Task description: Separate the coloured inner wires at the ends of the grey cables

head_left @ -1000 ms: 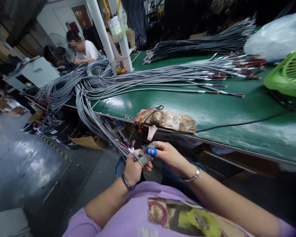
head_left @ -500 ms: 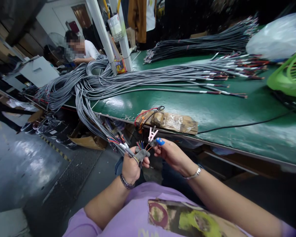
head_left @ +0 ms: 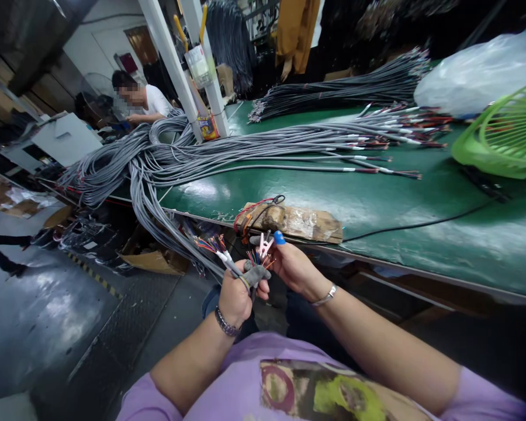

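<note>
At the green table [head_left: 377, 202], coloured wires [head_left: 253, 256] are held up

Gray cables [head_left: 234, 269] are clamped in the left hand [head_left: 234, 299], just off the table's near edge, the wires fanned beside a pink clip [head_left: 266, 246]. Whether anything is pinched by the right hand [head_left: 294, 266], at the clip, cannot be told. The wires are best kept spread, gripped firmly just beneath. More cables [head_left: 245, 145] are laid along the table; beyond, a co-worker [head_left: 156, 101] is seen near white posts [head_left: 172, 73].
</note>
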`<action>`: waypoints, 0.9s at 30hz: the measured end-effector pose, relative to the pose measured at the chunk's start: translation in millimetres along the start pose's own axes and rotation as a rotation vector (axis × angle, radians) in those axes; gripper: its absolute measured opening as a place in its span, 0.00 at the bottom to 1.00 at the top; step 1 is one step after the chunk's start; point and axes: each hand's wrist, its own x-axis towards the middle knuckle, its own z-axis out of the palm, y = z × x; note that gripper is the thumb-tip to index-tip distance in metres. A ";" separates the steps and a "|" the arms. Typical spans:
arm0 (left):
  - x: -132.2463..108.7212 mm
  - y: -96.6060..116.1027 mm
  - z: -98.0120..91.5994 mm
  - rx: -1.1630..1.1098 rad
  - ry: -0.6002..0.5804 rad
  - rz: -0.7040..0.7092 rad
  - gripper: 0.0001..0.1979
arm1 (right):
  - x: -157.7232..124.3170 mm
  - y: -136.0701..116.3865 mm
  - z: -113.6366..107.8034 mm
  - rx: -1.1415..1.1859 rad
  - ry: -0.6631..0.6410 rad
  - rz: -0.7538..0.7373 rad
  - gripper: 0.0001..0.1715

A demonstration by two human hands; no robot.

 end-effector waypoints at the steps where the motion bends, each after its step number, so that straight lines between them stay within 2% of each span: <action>1: 0.5 -0.6 0.0 0.000 -0.003 -0.001 0.15 | 0.6 0.2 -0.2 0.008 0.003 0.005 0.25; 7: 2.1 -4.5 -0.6 -0.008 -0.007 0.000 0.13 | 5.3 -3.0 3.7 0.132 0.001 0.090 0.23; 18: 3.0 -8.4 -1.6 0.002 0.015 0.004 0.12 | 9.8 1.4 9.6 0.245 0.129 0.080 0.22; 27: -6.4 -7.8 -3.7 -0.015 0.029 0.061 0.13 | -3.7 -4.0 9.5 0.235 -0.018 0.158 0.28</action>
